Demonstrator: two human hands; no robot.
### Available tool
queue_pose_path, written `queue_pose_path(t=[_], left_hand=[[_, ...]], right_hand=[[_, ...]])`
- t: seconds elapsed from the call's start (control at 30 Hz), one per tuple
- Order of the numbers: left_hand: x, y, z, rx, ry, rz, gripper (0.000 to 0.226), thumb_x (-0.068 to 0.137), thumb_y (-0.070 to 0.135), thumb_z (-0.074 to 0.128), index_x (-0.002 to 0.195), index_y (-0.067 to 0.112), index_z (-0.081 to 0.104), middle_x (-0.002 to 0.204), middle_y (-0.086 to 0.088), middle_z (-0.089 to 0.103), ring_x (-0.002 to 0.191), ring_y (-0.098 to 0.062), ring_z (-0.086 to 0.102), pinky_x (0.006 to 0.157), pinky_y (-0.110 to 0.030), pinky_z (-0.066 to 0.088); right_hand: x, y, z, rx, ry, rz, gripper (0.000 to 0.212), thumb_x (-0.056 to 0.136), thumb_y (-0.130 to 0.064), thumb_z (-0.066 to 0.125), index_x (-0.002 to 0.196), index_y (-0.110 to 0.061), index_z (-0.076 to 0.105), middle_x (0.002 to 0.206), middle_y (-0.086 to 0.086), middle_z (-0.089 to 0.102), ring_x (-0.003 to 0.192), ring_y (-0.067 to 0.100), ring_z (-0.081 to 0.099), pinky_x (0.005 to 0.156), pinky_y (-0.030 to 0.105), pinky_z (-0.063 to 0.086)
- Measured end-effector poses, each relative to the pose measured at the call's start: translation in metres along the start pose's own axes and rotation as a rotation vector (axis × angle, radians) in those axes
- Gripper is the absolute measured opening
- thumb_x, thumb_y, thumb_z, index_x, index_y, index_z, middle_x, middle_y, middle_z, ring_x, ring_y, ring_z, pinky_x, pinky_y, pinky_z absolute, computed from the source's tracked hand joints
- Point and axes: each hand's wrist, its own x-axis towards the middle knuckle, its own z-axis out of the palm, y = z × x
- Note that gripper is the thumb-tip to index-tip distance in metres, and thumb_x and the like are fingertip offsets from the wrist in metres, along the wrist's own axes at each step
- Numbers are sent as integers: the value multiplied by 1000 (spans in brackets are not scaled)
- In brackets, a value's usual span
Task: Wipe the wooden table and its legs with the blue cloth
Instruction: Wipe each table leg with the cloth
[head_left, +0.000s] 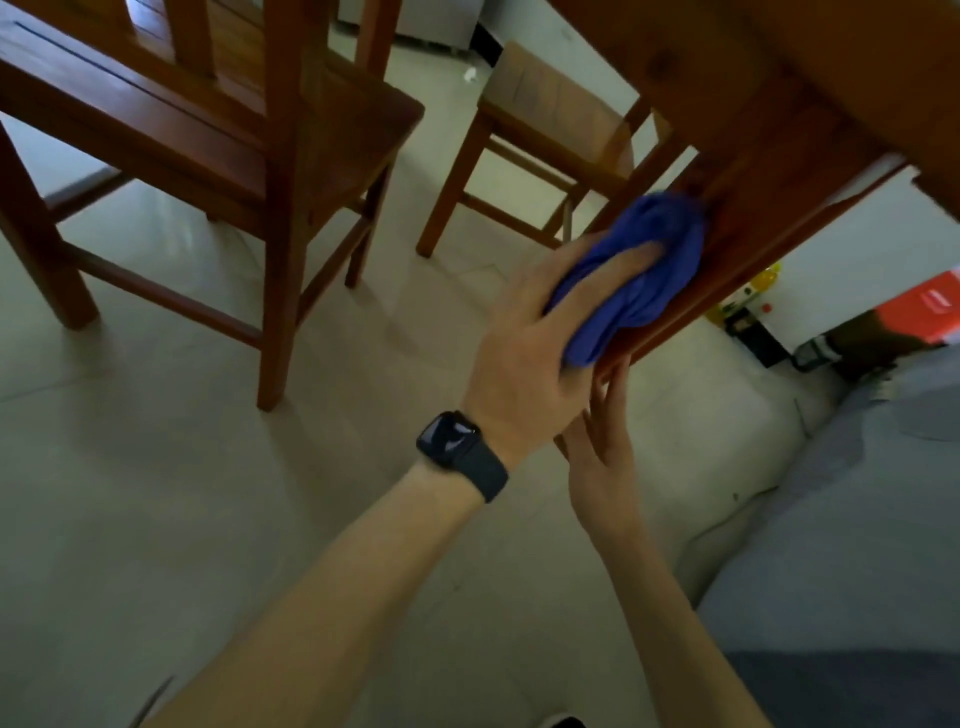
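The wooden table (810, 67) fills the upper right, seen from low down beside it. One table leg (737, 223) slants down to the left from its corner. My left hand (524, 353), a dark watch on its wrist, grips the bunched blue cloth (649, 270) and presses it against the leg's side. Below it, my right hand (602, 447) touches the lower part of the same leg with straight fingers. The leg's foot is hidden behind my hands.
A wooden chair (218, 140) stands on the tiled floor (156, 493) at the left, and a second chair (550, 119) stands behind the leg. A red box (930, 312) and bottles (763, 283) sit by the wall at right. My grey-trousered leg (857, 545) is at lower right.
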Motion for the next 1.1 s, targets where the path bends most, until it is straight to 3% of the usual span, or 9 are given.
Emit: queue_pose_path(t=[0.17,0.27,0.4,0.47,0.73,0.8,0.9,1.0,1.1], left_hand=[[-130,-53,16,203,-206,-386,90,78,-3,72,144,42,30,137,-12,47,104,-32,60,79,-35,54],[-170,-80,9,225,-269,-571,74,84,-2,66,143,35,40,140,-11,48,100,-34,63,75,-37,55],[-143,-63,0,57,55,-700,45,100,28,52,143,38,41,133,7,46,100,4,55,78,-5,41],[-137,-47,9,-19,182,-727,45,101,31,51,145,36,41,136,10,45,107,14,50,84,-2,40],[-246,-106,30,165,-252,-1344,49,101,20,46,149,27,36,144,-6,45,113,-27,57,96,-34,47],[-247,-112,24,65,16,-1345,44,103,21,46,145,29,40,135,-5,49,98,-21,60,86,-39,52],[-216,-95,34,3,338,-1104,43,103,31,49,145,34,41,135,12,47,110,-1,54,86,-14,45],[-210,-86,62,69,246,-888,44,102,34,47,146,29,43,139,8,47,119,-3,51,95,-17,46],[-238,-106,69,66,170,-1017,36,104,29,47,139,34,44,129,5,57,109,-8,59,86,-23,49]], right_hand=[[-2,-11,9,78,66,101,59,98,-46,36,147,-60,8,156,-22,29,138,4,40,113,49,37],[-1,-8,17,38,89,66,60,95,-48,31,147,-59,3,159,-20,22,140,2,34,115,44,36],[-1,4,24,48,128,9,59,97,-49,29,147,-59,0,162,-18,15,146,6,26,117,44,32],[1,9,31,51,180,-12,57,97,-49,28,147,-59,1,162,-18,12,146,6,25,117,44,33],[-2,53,60,-67,221,-46,56,105,-44,21,149,-52,-12,154,-41,2,144,-6,18,119,49,28],[-7,66,64,-153,178,-47,58,106,-42,20,150,-48,-17,145,-53,0,135,-18,20,118,38,30],[-13,84,70,-245,160,-84,63,107,-35,26,152,-38,-18,142,-55,8,135,-10,35,109,17,38],[-11,96,70,-263,208,-119,66,106,-31,32,155,-31,-12,132,-61,14,125,-22,38,93,0,38],[-9,101,68,-265,239,-162,67,106,-30,35,156,-32,-10,140,-48,23,131,4,49,91,5,45]])
